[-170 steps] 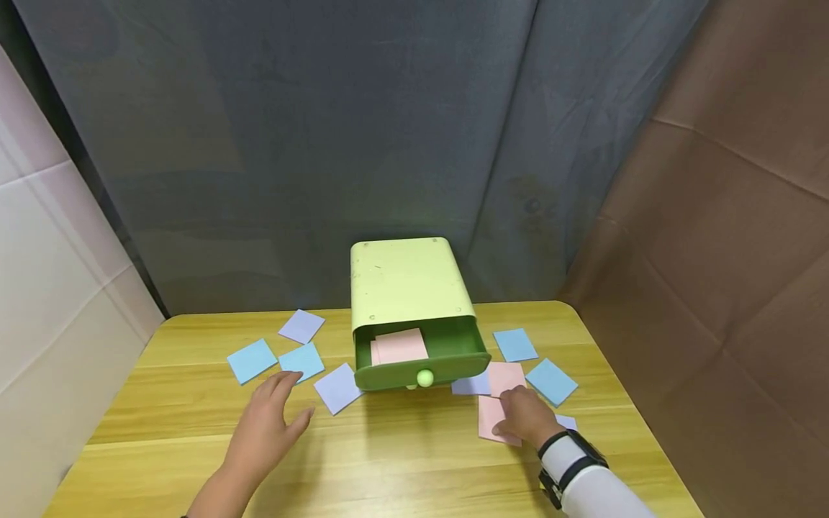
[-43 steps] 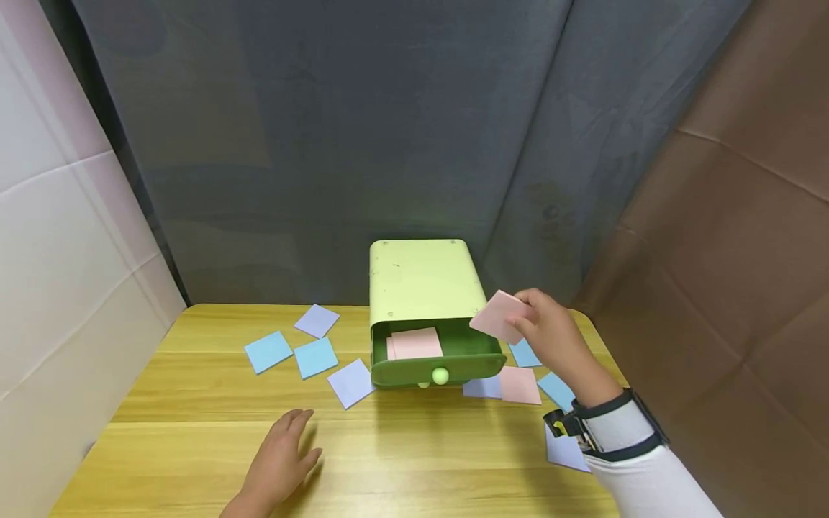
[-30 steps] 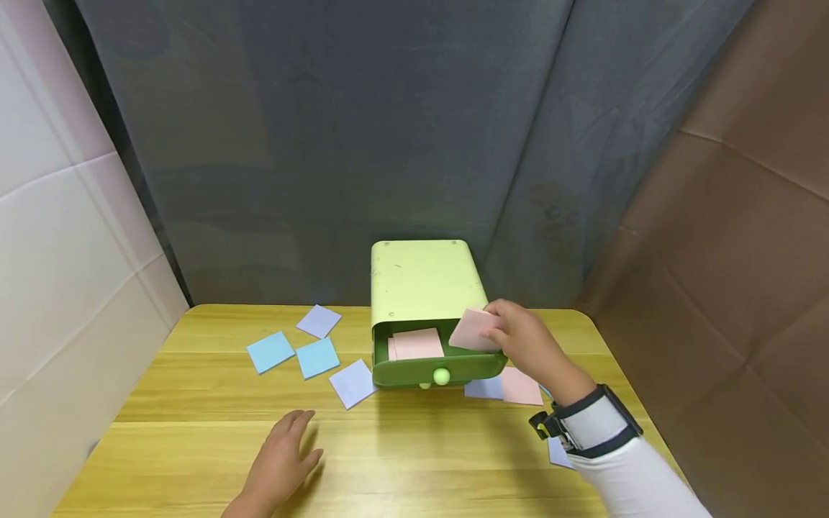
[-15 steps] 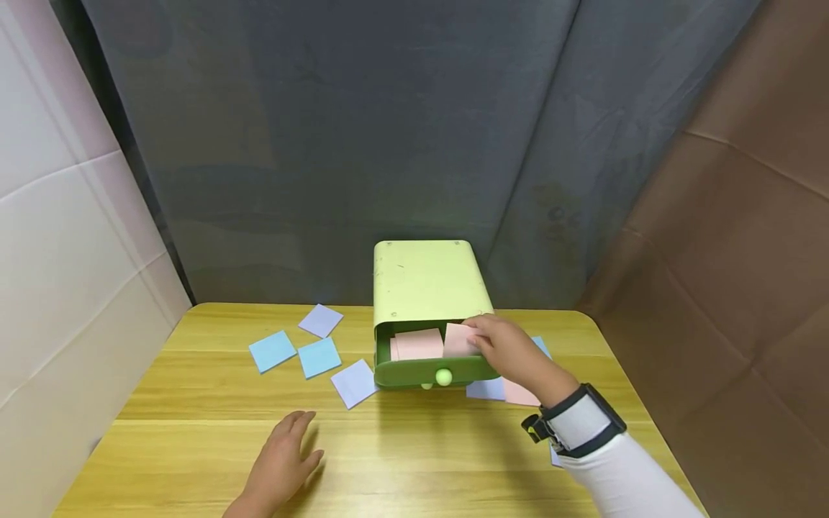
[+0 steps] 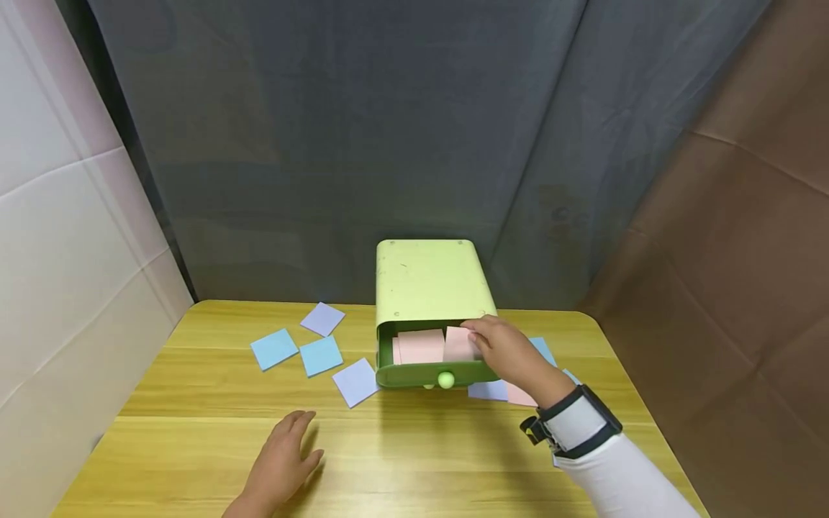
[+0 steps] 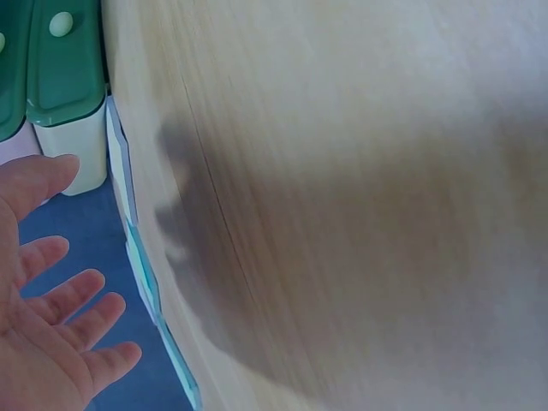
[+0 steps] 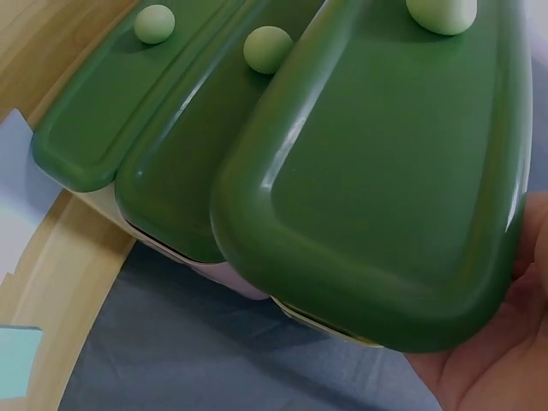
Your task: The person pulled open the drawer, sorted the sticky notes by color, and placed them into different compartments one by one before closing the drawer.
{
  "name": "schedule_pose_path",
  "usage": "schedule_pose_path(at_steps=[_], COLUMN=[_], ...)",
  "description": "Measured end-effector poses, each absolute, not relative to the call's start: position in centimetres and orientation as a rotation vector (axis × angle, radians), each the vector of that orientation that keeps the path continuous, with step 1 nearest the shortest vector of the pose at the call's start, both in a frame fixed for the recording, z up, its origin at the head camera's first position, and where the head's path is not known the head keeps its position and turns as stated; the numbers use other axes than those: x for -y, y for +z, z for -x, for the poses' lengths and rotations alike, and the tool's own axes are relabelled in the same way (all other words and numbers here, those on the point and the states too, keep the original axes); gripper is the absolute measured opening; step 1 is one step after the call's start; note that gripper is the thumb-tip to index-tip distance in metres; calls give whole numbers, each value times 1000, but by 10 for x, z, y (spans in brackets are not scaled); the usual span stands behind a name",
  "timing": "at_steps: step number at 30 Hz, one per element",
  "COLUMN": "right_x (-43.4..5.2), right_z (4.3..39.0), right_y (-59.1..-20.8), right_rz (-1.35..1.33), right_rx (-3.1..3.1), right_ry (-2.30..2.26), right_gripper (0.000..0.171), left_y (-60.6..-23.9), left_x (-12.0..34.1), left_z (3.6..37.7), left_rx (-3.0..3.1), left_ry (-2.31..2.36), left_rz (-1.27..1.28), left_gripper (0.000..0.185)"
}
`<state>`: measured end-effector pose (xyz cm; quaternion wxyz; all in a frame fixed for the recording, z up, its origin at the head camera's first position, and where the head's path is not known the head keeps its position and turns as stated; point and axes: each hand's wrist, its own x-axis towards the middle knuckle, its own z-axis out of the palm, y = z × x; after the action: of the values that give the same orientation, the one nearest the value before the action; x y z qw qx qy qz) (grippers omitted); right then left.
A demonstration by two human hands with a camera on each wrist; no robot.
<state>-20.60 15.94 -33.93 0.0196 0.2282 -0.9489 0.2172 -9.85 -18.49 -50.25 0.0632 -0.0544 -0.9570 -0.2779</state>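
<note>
My right hand (image 5: pixel 508 352) reaches over the right side of the pulled-out green drawer (image 5: pixel 404 375), fingers and thumb on a pink sticky note pad (image 5: pixel 458 345) standing in it. Left of that pad, further pink sticky note pads (image 5: pixel 419 347) lie in the drawer. In the right wrist view the drawer front (image 7: pixel 377 188) hides the pads and most of my right hand (image 7: pixel 497 364). My left hand (image 5: pixel 278 457) is over the table at the front left, fingers relaxed, holding nothing; its spread fingers show in the left wrist view.
The light green drawer cabinet (image 5: pixel 434 280) stands at the table's back edge, with shut lower drawers (image 7: pixel 197 145). Blue pads (image 5: pixel 275 350) and lavender pads (image 5: pixel 355 383) lie left of it. Lavender (image 5: pixel 487 391), pink (image 5: pixel 520 396) and blue pads (image 5: pixel 542 350) lie to its right, partly behind my right arm.
My right hand has taken a pink pad from the right of the table and lowered it into the drawer, beside the other pink pads. The left hand drew back toward the front, then stayed.
</note>
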Motion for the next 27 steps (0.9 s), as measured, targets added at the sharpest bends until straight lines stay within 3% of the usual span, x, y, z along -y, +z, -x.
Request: schedule_pose_path(at_steps=[27], right_x=[-165], right_z=[190], right_y=[-334], right_rz=[-624], right_rx=[2928], right_ry=[555], right_gripper=[36], left_y=[-501], left_x=[185], left_z=[97], left_rx=[2919], left_ry=[-863], left_rz=[158], left_gripper=[61])
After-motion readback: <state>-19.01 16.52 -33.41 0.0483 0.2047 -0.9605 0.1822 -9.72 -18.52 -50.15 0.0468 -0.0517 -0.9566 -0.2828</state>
